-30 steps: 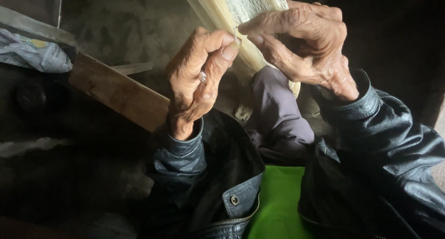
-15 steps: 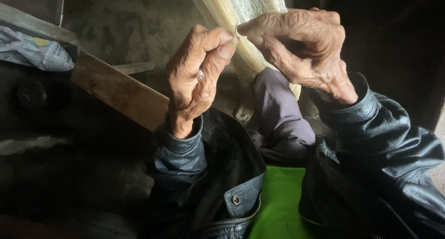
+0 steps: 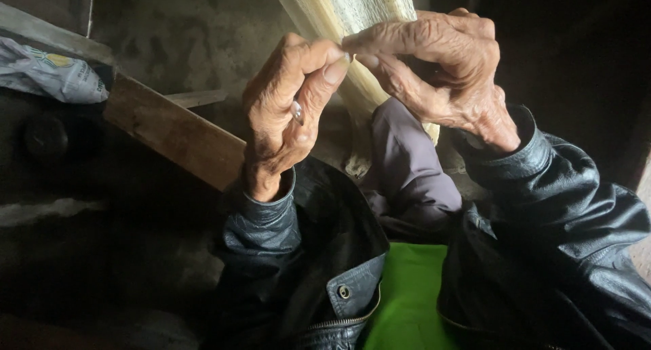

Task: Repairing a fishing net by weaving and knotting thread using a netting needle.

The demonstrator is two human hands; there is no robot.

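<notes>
A pale yellow sheet of thin woven strips (image 3: 359, 11) hangs down from the top of the view. My right hand (image 3: 441, 72) curls around its right side and grips it, with the fingertips meeting at its front edge. My left hand (image 3: 288, 112), with a ring on one finger, is raised beside it. The thumb and forefinger pinch the sheet's edge right against my right fingertips. Black leather jacket sleeves (image 3: 271, 228) cover both of my arms. The lower part of the sheet is hidden behind my hands.
A brown wooden plank (image 3: 173, 129) slants behind my left wrist. A crumpled white plastic bag (image 3: 47, 72) lies at the far left. My knee in purple-grey cloth (image 3: 407, 167) and a bright green garment (image 3: 407, 296) show between the sleeves. The surroundings are dark.
Both hands stay in nearly the same place. My left thumb and forefinger have closed slightly toward my right fingertips at the sheet's edge.
</notes>
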